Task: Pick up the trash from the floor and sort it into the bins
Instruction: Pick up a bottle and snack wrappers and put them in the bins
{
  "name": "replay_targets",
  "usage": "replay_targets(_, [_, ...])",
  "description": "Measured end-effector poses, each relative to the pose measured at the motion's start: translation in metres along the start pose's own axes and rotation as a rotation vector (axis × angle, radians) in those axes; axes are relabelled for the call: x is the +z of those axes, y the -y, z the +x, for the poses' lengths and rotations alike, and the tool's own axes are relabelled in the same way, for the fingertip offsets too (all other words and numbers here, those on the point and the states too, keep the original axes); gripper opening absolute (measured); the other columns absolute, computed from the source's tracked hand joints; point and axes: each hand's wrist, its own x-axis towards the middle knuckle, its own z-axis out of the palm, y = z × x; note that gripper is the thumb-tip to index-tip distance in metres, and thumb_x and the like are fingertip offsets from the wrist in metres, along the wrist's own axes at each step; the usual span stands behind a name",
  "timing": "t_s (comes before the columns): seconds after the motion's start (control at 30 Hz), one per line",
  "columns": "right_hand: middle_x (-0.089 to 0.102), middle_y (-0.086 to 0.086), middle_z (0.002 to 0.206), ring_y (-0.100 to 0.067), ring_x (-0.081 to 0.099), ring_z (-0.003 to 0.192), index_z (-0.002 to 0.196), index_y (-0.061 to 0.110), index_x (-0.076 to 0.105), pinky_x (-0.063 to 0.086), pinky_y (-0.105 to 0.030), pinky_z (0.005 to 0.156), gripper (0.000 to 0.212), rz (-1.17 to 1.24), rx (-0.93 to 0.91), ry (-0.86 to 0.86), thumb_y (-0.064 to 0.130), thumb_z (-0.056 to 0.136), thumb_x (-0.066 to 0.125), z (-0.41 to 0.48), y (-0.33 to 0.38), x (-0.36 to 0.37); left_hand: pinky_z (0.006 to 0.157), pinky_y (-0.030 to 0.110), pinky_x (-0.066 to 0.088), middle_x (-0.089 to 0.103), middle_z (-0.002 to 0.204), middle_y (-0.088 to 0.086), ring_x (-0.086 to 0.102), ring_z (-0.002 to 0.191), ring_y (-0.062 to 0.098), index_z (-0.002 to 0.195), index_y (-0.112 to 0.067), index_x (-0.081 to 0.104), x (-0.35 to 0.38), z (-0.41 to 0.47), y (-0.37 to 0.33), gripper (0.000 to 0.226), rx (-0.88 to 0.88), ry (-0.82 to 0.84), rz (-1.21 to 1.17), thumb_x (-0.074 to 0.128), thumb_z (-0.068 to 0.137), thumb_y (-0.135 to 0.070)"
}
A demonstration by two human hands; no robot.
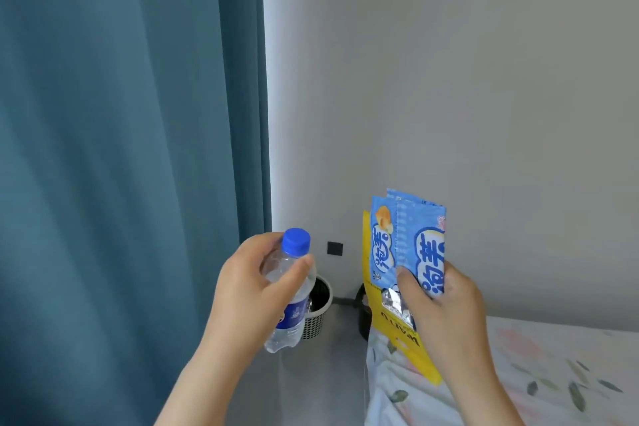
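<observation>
My left hand (249,287) is curled round the shoulder of a clear plastic bottle (288,290), thumb laid across the front just under the blue cap (296,241). The bottle is held tilted, off the floor.

My right hand (439,308) grips a bundle: two blue snack wrappers (415,242) standing upright and overlapped, with a yellow packet (397,325) behind them showing silver foil at its torn edge. The thumb presses on the front wrapper.

Beyond the hands, at the foot of the grey wall (449,79), stand two bins. The grey slatted bin (318,308) is partly covered by the bottle; the dark bin (363,311) is mostly hidden by the yellow packet.

A small black square (335,248) sits on the wall between the hands. A teal curtain (121,149) hangs on the left; a floral sheet (553,373) lies lower right.
</observation>
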Motion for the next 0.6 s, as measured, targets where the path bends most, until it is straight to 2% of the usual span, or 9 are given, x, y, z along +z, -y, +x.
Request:
replay_targets(0.1, [0.065, 0.010, 0.061, -0.012, 0.053, 0.053, 0.067, 0.015, 0.059, 0.040, -0.013, 0.047, 0.020, -0.022, 0.002, -0.006, 0.015, 0.086, 0.065, 0.017, 0.002, 0.024, 0.071, 0.017, 0.044, 0.068, 0.095, -0.014, 0.062, 0.088, -0.001, 0.093, -0.036, 0.066, -0.005, 0.030, 0.016, 0.014, 0.002, 0.029, -0.023, 0.071, 0.081, -0.031])
replay_targets(0.23, [0.058, 0.013, 0.052, -0.006, 0.047, 0.046, 0.061, 0.019, 0.053, 0.035, -0.010, 0.044, 0.028, -0.017, 0.053, -0.009, 0.013, 0.086, 0.064, 0.033, -0.003, 0.054, 0.071, 0.015, 0.044, 0.068, 0.096, -0.013, 0.062, 0.089, -0.004, 0.092, -0.035, 0.067, -0.010, 0.065, 0.035, 0.015, 0.000, 0.081, -0.054, 0.073, 0.080, -0.029])
replay_targets(0.33, [0.055, 0.008, 0.051, -0.007, 0.042, 0.045, 0.060, 0.015, 0.052, 0.033, -0.013, 0.043, 0.028, -0.066, 0.090, -0.016, 0.016, 0.085, 0.065, 0.049, -0.019, 0.075, 0.072, 0.016, 0.044, 0.068, 0.097, -0.013, 0.062, 0.089, -0.004, 0.091, -0.036, 0.067, -0.008, 0.091, 0.054, 0.016, -0.016, 0.102, -0.064, 0.073, 0.080, -0.027])
replay_targets(0.47, [0.057, -0.002, 0.055, -0.009, 0.043, 0.046, 0.065, 0.009, 0.059, 0.033, -0.014, 0.042, 0.023, -0.095, 0.110, -0.035, 0.015, 0.085, 0.066, 0.078, -0.038, 0.090, 0.072, 0.017, 0.045, 0.069, 0.097, -0.011, 0.064, 0.090, -0.001, 0.091, -0.035, 0.068, 0.008, 0.123, 0.080, 0.017, -0.064, 0.135, -0.075, 0.074, 0.079, -0.025])
replay_targets(0.6, [0.065, 0.002, 0.059, -0.009, 0.051, 0.048, 0.065, 0.012, 0.062, 0.038, -0.014, 0.044, 0.021, -0.089, 0.119, -0.035, 0.012, 0.085, 0.066, 0.113, -0.060, 0.106, 0.071, 0.017, 0.046, 0.069, 0.097, -0.011, 0.065, 0.092, 0.006, 0.094, -0.033, 0.067, 0.032, 0.163, 0.104, 0.020, -0.093, 0.161, -0.046, 0.075, 0.078, -0.026])
